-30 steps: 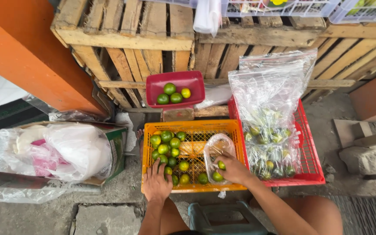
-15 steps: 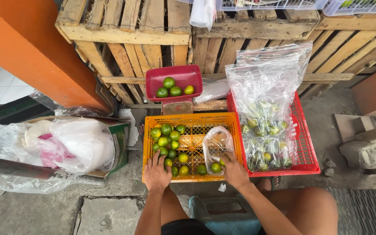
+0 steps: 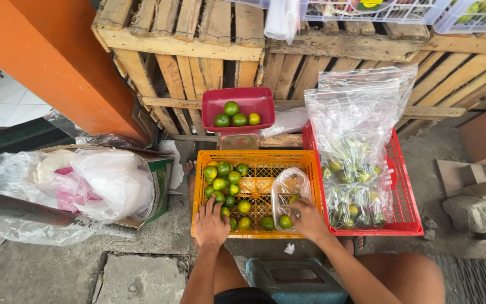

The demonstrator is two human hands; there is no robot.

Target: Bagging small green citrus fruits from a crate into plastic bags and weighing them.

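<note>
An orange plastic crate [image 3: 254,157] on the ground holds several green and yellowish limes [image 3: 223,180]. My left hand [image 3: 210,225] rests on the limes at the crate's front left, fingers spread. My right hand [image 3: 307,219] grips a clear plastic bag [image 3: 288,191] standing in the crate's right side, with a few limes in its bottom. Behind the crate a red scale tray [image 3: 246,101] carries several limes.
A red crate [image 3: 406,208] to the right holds large clear bags [image 3: 355,129] of limes. Wooden pallets [image 3: 198,50] stand behind. A cardboard box with white plastic bags [image 3: 80,180] lies at left, by an orange pillar [image 3: 52,56]. A blue stool [image 3: 293,281] sits between my knees.
My view has shifted slightly. My left hand has moved forward onto the limes, and my right hand has slid lower along the clear bag.
</note>
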